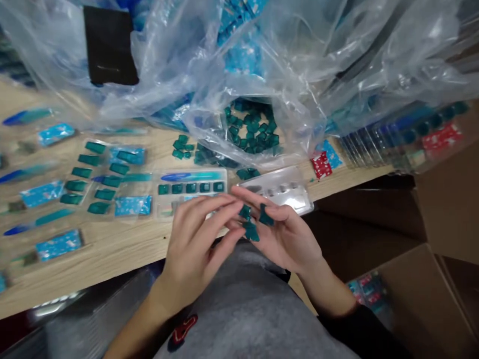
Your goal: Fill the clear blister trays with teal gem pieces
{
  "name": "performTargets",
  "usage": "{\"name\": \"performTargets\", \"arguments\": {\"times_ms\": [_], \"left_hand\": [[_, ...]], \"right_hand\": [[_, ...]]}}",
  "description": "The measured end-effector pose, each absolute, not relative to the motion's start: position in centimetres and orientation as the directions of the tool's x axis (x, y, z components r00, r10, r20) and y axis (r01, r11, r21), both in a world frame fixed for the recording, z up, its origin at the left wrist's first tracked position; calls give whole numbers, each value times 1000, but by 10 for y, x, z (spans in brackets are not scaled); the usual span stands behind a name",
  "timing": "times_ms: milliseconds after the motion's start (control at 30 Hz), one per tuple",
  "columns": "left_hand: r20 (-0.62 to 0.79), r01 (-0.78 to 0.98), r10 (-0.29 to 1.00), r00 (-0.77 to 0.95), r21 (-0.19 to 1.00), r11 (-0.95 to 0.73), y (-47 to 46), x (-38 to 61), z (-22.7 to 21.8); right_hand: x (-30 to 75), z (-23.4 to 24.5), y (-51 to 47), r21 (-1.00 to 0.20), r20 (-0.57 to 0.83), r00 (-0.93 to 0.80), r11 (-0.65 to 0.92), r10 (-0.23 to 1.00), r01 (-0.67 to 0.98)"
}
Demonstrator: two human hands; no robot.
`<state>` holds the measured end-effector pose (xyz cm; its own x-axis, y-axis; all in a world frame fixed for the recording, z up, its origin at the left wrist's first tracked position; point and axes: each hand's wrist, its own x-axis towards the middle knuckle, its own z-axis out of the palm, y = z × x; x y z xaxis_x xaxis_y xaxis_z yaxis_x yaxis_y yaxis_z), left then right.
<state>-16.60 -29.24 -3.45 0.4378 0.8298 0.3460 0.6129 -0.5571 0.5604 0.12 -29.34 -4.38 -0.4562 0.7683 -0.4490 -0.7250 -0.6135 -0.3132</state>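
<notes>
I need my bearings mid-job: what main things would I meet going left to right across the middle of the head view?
Blue patterned packet → clear tray holding five green pieces in a row → held green pieces → red patterned packet → stacked clear cases.

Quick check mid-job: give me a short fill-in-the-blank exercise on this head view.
1. Loose teal pieces are at the fingertips of the left hand and the ____ hand.
2. Just beyond the left hand, a clear tray shows a row of ____ teal squares.
3. Touching the blue packet is a ____ packet.

Missing words: right; five; red.
</notes>
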Motion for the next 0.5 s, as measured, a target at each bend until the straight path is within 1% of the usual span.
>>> {"name": "performTargets", "arguments": {"times_ms": [133, 233, 300, 367, 433, 500], "left_hand": [[272, 638, 806, 525, 501, -585, -280, -155, -33], [246, 607, 787, 566, 521, -600, -277, -154, -35], [241, 569, 797, 554, 589, -574, -276, -153, -36], [236, 522, 832, 503, 684, -510, -275, -151, -37], [230, 452, 863, 449, 775, -442, -275, -148, -37], [218, 408, 886, 409, 825, -391, -275, -146, -37]], "right_hand": [[8, -42, -298, -298, -468, -432, -598, 771, -744], [14, -43, -299, -233, -526, -441, -621, 728, -748], [17, -43, -299, -189, -526, -461, -627, 715, -756], [18, -43, -298, -170, -504, -467, -613, 727, -771], [19, -45, -297, -182, -492, -463, -607, 738, -774], [21, -48, -297, -219, -505, -445, -608, 740, -763]]}}
